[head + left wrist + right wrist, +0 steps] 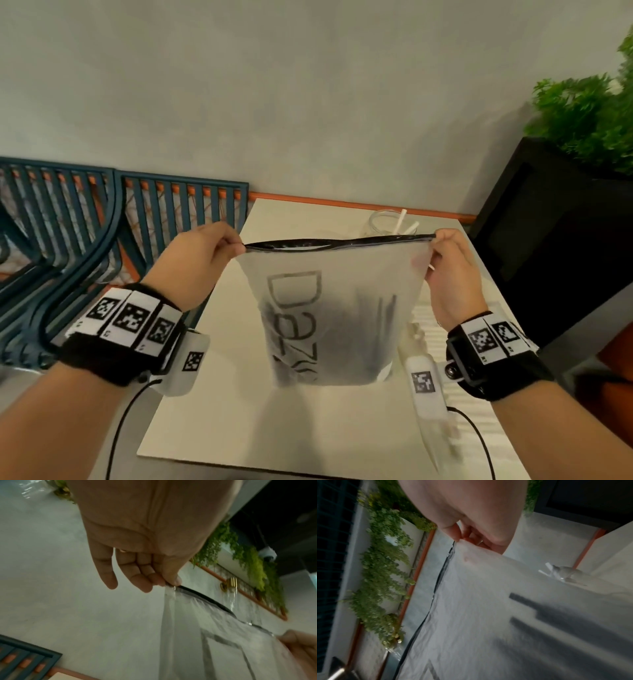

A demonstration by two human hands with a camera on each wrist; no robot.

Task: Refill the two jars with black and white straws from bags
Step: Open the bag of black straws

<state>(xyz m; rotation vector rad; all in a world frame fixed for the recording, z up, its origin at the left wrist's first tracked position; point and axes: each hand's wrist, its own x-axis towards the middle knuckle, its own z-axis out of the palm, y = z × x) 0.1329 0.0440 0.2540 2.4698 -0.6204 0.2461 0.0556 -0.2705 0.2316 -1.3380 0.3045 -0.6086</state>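
Note:
A frosted plastic bag (329,308) with a black zip strip along its top and grey lettering hangs upright over the white table (212,411). Dark straws (380,335) show dimly through its lower half. My left hand (236,245) pinches the bag's top left corner (173,586) between thumb and fingertips. My right hand (433,245) pinches the top right corner (460,540). The zip is slightly parted near the left. Behind the bag stands a glass jar (388,222) holding a few white straws (400,219). The second jar is hidden.
A white ribbed bag (431,329) lies on the table to the right, under my right wrist. Blue slatted chairs (102,222) stand at the left. A black planter (555,240) with green plants sits at the right, and a grey wall is behind.

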